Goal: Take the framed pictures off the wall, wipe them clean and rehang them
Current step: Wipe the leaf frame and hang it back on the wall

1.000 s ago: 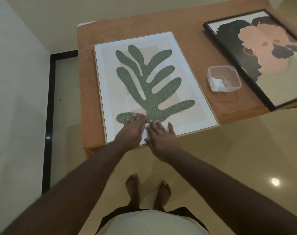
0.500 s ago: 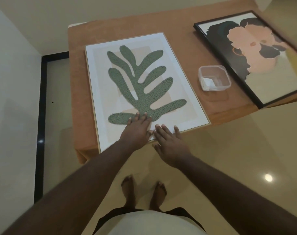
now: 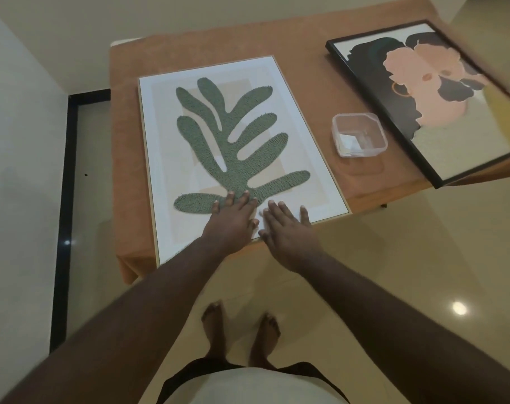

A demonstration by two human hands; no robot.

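Leaf picture [image 3: 236,153] lies flat on the table [image 3: 306,53], near edge overhanging. Our left hand [image 3: 233,220] and right hand [image 3: 288,228] rest flat on it, fingers straight, holding nothing. Risk, we judge: pressing on the overhang could tip or slide the picture off.

Dim, warm indoor light; lamp glare spots on the glossy floor [image 3: 459,308]; wide-angle bending and soft blur at edges.
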